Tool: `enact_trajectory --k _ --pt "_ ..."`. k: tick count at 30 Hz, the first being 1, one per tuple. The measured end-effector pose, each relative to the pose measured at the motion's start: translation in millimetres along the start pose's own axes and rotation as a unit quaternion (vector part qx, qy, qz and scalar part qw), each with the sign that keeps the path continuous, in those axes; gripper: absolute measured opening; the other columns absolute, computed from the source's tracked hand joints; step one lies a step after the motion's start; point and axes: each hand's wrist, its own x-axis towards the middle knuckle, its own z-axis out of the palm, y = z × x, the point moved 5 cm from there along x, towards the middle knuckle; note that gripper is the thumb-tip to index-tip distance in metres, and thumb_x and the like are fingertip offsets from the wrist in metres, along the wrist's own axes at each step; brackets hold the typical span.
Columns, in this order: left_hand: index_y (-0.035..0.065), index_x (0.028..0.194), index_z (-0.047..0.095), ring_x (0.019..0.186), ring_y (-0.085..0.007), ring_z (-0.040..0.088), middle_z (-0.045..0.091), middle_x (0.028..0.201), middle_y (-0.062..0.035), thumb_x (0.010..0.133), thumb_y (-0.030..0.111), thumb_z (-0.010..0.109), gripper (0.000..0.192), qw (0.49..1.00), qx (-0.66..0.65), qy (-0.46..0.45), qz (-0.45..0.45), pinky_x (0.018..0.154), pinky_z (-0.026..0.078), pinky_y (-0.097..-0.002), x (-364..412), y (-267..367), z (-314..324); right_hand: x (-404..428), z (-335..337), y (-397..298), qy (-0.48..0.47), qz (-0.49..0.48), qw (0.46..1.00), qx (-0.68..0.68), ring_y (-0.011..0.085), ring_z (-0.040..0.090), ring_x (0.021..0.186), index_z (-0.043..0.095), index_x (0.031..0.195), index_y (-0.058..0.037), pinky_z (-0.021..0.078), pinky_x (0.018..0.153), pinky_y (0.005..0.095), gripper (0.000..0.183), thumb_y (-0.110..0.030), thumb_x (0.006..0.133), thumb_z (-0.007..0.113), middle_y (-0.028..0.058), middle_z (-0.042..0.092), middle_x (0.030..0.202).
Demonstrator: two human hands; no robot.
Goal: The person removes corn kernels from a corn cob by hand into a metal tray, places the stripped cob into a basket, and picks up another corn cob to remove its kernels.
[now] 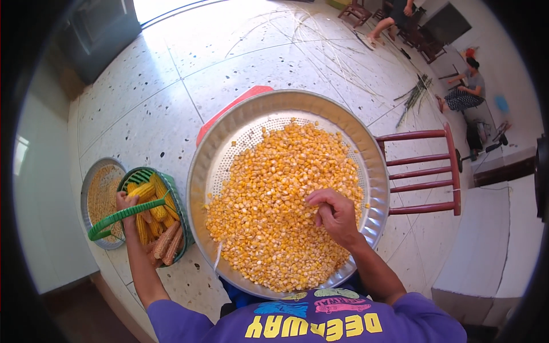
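A large round metal sieve pan [288, 95] before me holds a broad heap of loose yellow corn kernels [279, 206]. My right hand [336, 216] is over the right part of the heap, its fingers loosely bent and apart; nothing shows in it. To my left, my left hand [125, 202] reaches into a green woven basket [182, 223] beneath its arched handle [124, 214]. Its fingers close on the end of a yellow corn cob [143, 191]. More full cobs [161, 188] lie around it, and several stripped cobs [167, 244] fill the near end.
Beside the basket, a smaller metal pan [88, 201] holds paler grains. A red wooden chair [422, 173] adjoins the sieve on the right; a red edge [231, 109] shows behind it. Long thin strips [304, 38] and green stalks [416, 96] lie on the tiled floor. Two people are farther off.
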Motion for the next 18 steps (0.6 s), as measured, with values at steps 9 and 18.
enact_trajectory --k 9,18 --pt "-0.0025 0.108 0.065 0.086 -0.0217 0.066 0.067 0.097 -0.0118 0.081 0.013 0.076 0.032 0.984 -0.081 -0.140 -0.070 0.078 0.055 -0.0336 -136.0 108.8 -149.6 -10.5 -16.1 -0.7 0.000 -0.080 0.996 -0.041 0.0083 0.062 0.057 0.064 0.098 0.0008 0.0492 0.049 0.0220 0.022 0.013 0.095 0.046 0.0127 0.069 0.107" --pt "0.0028 0.127 0.050 0.117 -0.0279 0.062 0.062 0.122 -0.0145 0.099 0.047 0.062 0.053 0.750 -0.586 -0.304 0.048 0.108 0.046 -0.0441 -173.1 254.4 -231.0 1.1 -14.1 -24.9 -0.069 -0.100 0.992 -0.020 0.0180 0.070 0.078 0.066 0.105 -0.0013 0.0551 0.064 0.0305 0.017 0.003 0.090 0.062 0.0117 0.071 0.099"
